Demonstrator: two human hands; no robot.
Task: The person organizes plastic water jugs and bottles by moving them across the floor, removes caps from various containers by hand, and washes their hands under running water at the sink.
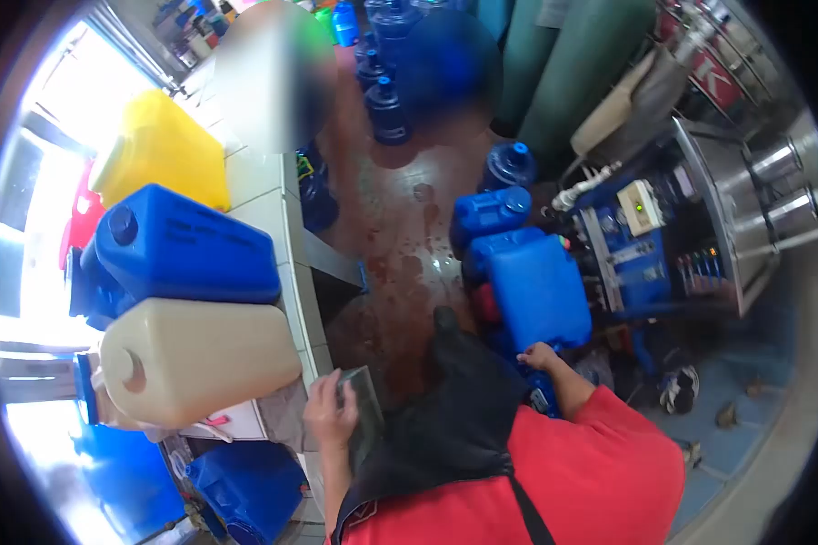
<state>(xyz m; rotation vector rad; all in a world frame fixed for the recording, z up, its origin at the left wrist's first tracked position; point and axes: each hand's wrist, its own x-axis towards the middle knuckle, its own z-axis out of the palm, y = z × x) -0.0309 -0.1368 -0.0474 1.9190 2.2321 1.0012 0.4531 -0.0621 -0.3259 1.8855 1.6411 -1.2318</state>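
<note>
My left hand [332, 413] is by the front edge of the tiled counter [305, 300], its fingers apart and slightly bent. It lies at the near side of a grey-green box-like block [364, 413]; whether it touches the block is hard to tell. My right hand [540, 356] is closed beside the lower end of a large blue jerrycan [536, 286]. A small bit of blue shows at its fingers, but what they hold is hidden. Below that hand is a dark blue container [543, 398] with a pale label, partly covered by my arm and apron.
On the counter stand a yellow jerrycan [168, 150], a blue one [186, 250] and a beige one [204, 359]. Water jugs [388, 113] and tall green cylinders [577, 64] line the wet floor [409, 227]. A metal-framed machine [650, 236] is at right.
</note>
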